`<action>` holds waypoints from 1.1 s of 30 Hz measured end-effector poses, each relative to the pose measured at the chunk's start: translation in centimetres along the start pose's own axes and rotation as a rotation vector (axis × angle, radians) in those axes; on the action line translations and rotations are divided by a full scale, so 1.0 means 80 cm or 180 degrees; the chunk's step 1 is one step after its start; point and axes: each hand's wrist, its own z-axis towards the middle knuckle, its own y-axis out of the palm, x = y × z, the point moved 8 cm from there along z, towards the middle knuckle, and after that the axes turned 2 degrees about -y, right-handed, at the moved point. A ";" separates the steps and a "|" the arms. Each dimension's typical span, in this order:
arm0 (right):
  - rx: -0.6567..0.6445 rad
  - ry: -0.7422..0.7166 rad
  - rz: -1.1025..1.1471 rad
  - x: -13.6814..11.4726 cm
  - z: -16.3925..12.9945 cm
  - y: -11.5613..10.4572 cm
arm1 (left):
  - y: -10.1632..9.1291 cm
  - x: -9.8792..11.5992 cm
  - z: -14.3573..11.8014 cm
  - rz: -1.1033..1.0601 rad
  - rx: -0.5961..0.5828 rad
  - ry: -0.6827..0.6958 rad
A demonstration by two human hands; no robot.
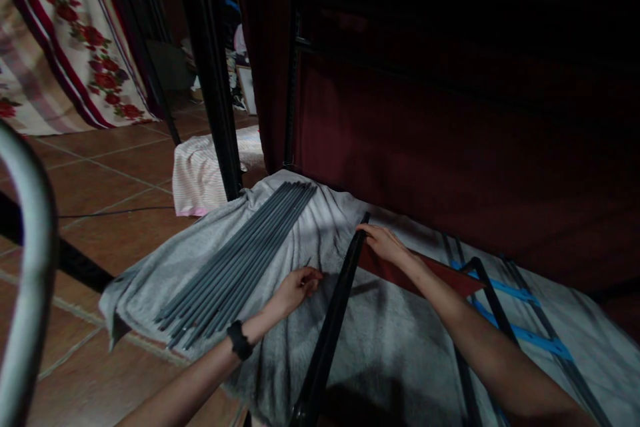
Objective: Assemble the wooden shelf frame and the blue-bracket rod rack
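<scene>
A long black bar (336,320) slants across the grey blanket in front of me. Near its far end, my right hand (383,240) is closed, thumb and fingers gripping the bar. To the left of the bar, my left hand (300,285) hovers over the blanket with curled fingers pinched together. A thin dark tip shows just above those fingers, too small to name. A row of grey rods (240,257) lies side by side on the blanket, left of my left hand. Behind my right hand is a flat reddish-brown panel (395,272), partly covered by my forearm.
The grey blanket (400,340) covers a low surface. At right lie black frame parts (493,293) and blue strips (537,339). A dark red cloth (425,140) hangs behind. A black post (213,73) rises at left, and a pale curved tube (37,247) stands close by.
</scene>
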 end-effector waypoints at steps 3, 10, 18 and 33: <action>-0.0041 0.0080 -0.0001 -0.002 0.000 -0.001 | -0.019 0.005 -0.071 -0.0128 0.0285 -0.0204; 0.0125 0.0349 0.0000 0.003 -0.023 -0.010 | -0.014 -0.012 -0.207 -0.0395 0.0735 -0.0653; 0.0058 0.0724 -0.0475 0.043 -0.093 -0.021 | 0.051 -0.058 -0.259 -0.0045 0.0179 -0.0118; 0.0469 0.0901 -0.0223 0.066 -0.103 -0.039 | 0.097 -0.026 -0.236 0.0447 0.0360 0.0023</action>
